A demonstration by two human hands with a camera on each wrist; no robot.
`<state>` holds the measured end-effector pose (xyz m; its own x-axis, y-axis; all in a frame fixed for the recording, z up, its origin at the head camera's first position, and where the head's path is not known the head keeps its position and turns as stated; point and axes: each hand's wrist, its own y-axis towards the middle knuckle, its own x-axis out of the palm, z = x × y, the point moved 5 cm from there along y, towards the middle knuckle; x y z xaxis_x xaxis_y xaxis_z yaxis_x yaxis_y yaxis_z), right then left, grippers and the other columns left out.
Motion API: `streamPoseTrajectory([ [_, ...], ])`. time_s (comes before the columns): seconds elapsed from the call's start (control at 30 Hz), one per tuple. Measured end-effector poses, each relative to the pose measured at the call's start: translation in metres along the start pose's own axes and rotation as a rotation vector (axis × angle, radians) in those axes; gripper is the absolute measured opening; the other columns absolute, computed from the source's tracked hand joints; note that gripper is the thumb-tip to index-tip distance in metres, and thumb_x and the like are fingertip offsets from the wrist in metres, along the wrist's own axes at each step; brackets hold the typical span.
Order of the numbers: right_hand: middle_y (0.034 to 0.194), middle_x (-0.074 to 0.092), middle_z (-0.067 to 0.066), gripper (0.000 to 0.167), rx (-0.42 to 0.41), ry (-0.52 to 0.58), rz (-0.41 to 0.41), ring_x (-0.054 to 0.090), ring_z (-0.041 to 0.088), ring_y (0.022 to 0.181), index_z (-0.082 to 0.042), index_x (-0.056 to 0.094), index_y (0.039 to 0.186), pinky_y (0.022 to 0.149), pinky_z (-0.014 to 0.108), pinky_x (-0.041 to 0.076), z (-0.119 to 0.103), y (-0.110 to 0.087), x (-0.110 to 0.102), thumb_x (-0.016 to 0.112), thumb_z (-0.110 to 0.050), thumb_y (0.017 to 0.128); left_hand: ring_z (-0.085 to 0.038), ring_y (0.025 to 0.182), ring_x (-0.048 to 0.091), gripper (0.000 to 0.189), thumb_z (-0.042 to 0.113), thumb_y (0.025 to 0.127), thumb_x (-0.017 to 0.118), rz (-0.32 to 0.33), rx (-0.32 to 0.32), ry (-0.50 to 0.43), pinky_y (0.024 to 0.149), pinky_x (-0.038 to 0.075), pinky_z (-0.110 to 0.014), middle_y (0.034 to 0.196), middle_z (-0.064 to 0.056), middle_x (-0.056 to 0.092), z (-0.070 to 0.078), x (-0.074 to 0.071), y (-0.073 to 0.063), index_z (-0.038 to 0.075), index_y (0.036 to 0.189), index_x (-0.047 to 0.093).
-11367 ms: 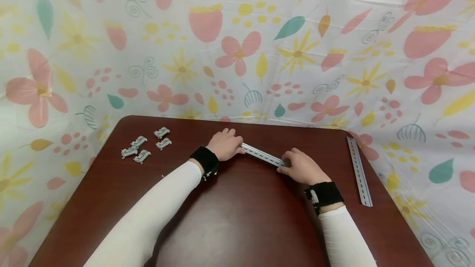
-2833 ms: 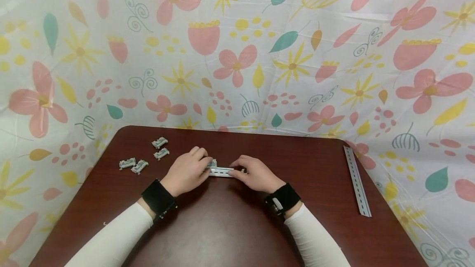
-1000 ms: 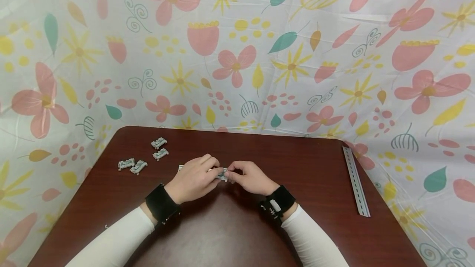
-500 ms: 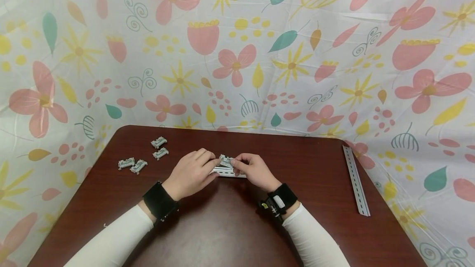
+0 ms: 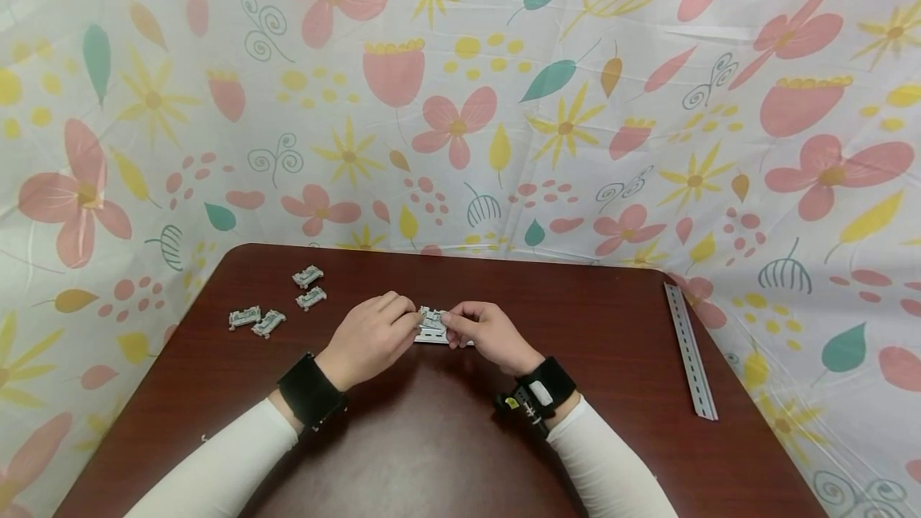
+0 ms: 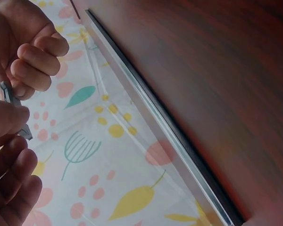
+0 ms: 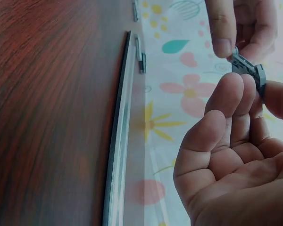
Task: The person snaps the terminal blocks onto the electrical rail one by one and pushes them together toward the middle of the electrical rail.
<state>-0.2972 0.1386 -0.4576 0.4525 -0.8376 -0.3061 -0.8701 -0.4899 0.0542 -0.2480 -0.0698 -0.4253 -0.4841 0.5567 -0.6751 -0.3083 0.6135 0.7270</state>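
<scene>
A grey terminal block (image 5: 432,318) is held between both hands in front of me, just above a slotted metal DIN rail (image 5: 432,337). From the left, my left hand (image 5: 369,340) pinches one end of the block. My right hand (image 5: 498,340) pinches the other end with thumb and fingers. In the right wrist view the block (image 7: 245,66) is raised in the fingertips, apart from the rail (image 7: 119,136) lying on the table. Fingers cover much of the block in the left wrist view. Both hands partly hide the rail in the head view.
Several loose terminal blocks (image 5: 268,324) lie at the table's back left. A second, longer slotted rail (image 5: 691,350) lies along the right edge. The dark red wooden table (image 5: 432,454) ends at a floral cloth (image 5: 460,102) behind.
Earliest, both hands held the rail farther back; it now lies nearer, and one block has left the group. Lately the right hand left the rail and joined the left in gripping the block.
</scene>
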Motion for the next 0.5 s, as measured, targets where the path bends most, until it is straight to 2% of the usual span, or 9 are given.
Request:
streamPoseTrajectory([
  [0.13, 0.083, 0.072, 0.010, 0.039, -0.008, 0.005, 0.001, 0.069, 0.047, 0.085, -0.002, 0.076, 0.098, 0.082, 0.060, 0.061, 0.000, 0.000, 0.000, 0.067, -0.037, 0.114, -0.024, 0.090, 0.067, 0.014, 0.003, 0.094, 0.084, 0.015, -0.038, -0.022, 0.076, 0.060, -0.035, 0.101, -0.007, 0.070, -0.001, 0.000, 0.000, 0.002, 0.107, 0.079],
  [0.27, 0.084, 0.072, 0.010, 0.042, -0.012, 0.014, 0.006, 0.071, 0.038, 0.083, -0.003, 0.075, 0.096, 0.081, 0.056, 0.061, -0.002, 0.000, 0.001, 0.065, -0.039, 0.115, -0.023, 0.088, 0.067, 0.014, 0.004, 0.094, 0.085, 0.049, -0.120, -0.056, 0.074, 0.060, -0.035, 0.098, -0.006, 0.071, -0.004, -0.002, -0.001, 0.003, 0.106, 0.079],
  [0.4, 0.085, 0.072, 0.011, 0.044, -0.026, 0.029, 0.007, 0.071, 0.032, 0.081, -0.003, 0.074, 0.095, 0.079, 0.052, 0.062, -0.005, -0.001, 0.003, 0.063, -0.040, 0.116, -0.021, 0.089, 0.068, 0.009, 0.006, 0.097, 0.081, 0.058, -0.234, -0.130, 0.073, 0.060, -0.037, 0.097, -0.003, 0.072, -0.008, -0.003, -0.002, 0.005, 0.106, 0.081],
  [0.5, 0.085, 0.072, 0.012, 0.043, -0.050, 0.041, 0.007, 0.069, 0.037, 0.081, -0.004, 0.074, 0.094, 0.079, 0.053, 0.061, -0.008, -0.001, 0.004, 0.063, -0.040, 0.116, -0.018, 0.089, 0.067, 0.006, 0.008, 0.100, 0.080, 0.038, -0.351, -0.239, 0.073, 0.059, -0.036, 0.097, 0.001, 0.072, -0.011, -0.003, -0.003, 0.008, 0.106, 0.082],
])
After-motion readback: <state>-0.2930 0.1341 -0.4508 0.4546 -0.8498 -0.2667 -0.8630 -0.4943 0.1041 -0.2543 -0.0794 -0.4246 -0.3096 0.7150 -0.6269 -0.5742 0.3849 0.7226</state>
